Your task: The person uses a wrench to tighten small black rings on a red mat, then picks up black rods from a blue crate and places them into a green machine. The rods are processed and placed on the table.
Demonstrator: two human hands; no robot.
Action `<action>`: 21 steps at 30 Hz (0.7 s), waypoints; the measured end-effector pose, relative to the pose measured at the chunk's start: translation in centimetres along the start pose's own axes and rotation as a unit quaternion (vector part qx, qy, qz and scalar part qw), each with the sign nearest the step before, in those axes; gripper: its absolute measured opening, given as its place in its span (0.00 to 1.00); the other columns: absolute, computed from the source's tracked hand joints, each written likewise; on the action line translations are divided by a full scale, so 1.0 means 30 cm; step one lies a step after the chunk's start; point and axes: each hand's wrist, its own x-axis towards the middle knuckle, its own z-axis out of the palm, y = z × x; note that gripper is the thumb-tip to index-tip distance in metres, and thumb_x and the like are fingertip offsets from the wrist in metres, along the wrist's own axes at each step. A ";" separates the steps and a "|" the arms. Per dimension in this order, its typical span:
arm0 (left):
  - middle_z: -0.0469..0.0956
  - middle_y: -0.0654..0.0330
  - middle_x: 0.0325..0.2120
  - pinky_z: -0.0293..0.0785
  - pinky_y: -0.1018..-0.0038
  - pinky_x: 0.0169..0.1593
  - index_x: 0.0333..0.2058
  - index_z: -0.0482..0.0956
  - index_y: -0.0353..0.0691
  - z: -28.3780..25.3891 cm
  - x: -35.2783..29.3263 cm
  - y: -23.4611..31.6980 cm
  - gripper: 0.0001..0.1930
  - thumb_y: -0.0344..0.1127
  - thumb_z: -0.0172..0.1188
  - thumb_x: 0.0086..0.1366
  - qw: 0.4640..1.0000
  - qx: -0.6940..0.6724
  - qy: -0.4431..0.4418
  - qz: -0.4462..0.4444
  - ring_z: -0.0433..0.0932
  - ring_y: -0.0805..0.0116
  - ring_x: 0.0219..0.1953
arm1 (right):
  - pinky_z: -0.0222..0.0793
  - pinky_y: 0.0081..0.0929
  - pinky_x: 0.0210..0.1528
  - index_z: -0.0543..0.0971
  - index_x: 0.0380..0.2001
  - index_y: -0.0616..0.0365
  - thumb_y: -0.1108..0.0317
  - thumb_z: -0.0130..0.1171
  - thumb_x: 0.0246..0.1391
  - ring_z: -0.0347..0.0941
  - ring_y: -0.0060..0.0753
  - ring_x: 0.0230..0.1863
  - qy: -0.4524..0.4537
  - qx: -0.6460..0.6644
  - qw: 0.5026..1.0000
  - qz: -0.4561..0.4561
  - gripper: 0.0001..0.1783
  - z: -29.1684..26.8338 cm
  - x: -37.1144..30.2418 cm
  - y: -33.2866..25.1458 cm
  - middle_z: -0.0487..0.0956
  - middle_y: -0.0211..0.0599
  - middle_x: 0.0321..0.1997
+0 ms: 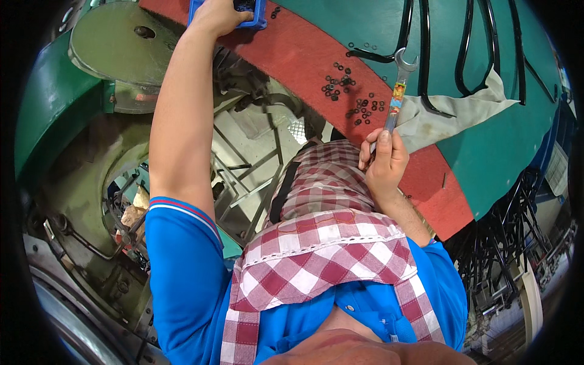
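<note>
My right hand [387, 163] is closed around the lower part of a wrench [390, 120]. The wrench points away from me, its open jaw uppermost and a coloured wrap on its handle. Beside it, on the red mat [304, 79], lie several small dark nuts [336, 83], with another loose group [365, 109] closer to the wrench. My left arm stretches to the far edge of the view, where my left hand [218, 16] lies over a blue bin [260, 18] holding small dark pieces. The thumb crosses the bin; the other fingers are hidden or cut off.
Bent black rods [425, 55] rest on the green tabletop [450, 24], some on a grey cloth [438, 118]. A green machine with a round plate [112, 48] stands at left. Many black rods [496, 237] are bundled below the table at right.
</note>
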 end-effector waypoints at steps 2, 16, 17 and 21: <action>0.81 0.47 0.32 0.76 0.63 0.42 0.38 0.80 0.33 0.021 0.035 -0.010 0.17 0.32 0.70 0.48 1.000 -0.011 -0.017 0.018 0.80 0.53 0.36 | 0.58 0.15 0.16 0.71 0.32 0.60 0.61 0.43 0.70 0.61 0.14 0.14 0.008 -0.003 1.000 0.000 0.16 -0.004 -0.001 -0.003 0.68 0.28 0.15; 0.82 0.47 0.27 0.77 0.64 0.38 0.30 0.85 0.37 -0.031 -0.036 0.018 0.09 0.33 0.68 0.50 0.983 -0.138 0.116 0.036 0.83 0.56 0.31 | 0.57 0.16 0.16 0.70 0.31 0.60 0.61 0.43 0.70 0.61 0.14 0.13 0.002 -0.024 1.000 0.002 0.16 0.002 0.000 -0.008 0.69 0.27 0.15; 0.81 0.51 0.32 0.77 0.65 0.43 0.34 0.84 0.37 -0.030 -0.082 0.047 0.09 0.31 0.65 0.54 0.985 -0.147 0.084 0.033 0.81 0.58 0.37 | 0.57 0.16 0.16 0.70 0.31 0.60 0.61 0.43 0.70 0.61 0.14 0.13 0.003 -0.025 1.000 0.003 0.16 0.004 0.002 -0.004 0.69 0.28 0.15; 0.80 0.55 0.30 0.77 0.68 0.39 0.32 0.82 0.36 0.136 -0.260 0.159 0.05 0.29 0.65 0.56 0.960 -0.215 0.113 0.137 0.81 0.60 0.34 | 0.57 0.16 0.16 0.70 0.31 0.61 0.61 0.42 0.70 0.61 0.15 0.13 -0.015 -0.039 0.999 -0.004 0.16 0.010 0.009 -0.002 0.69 0.28 0.15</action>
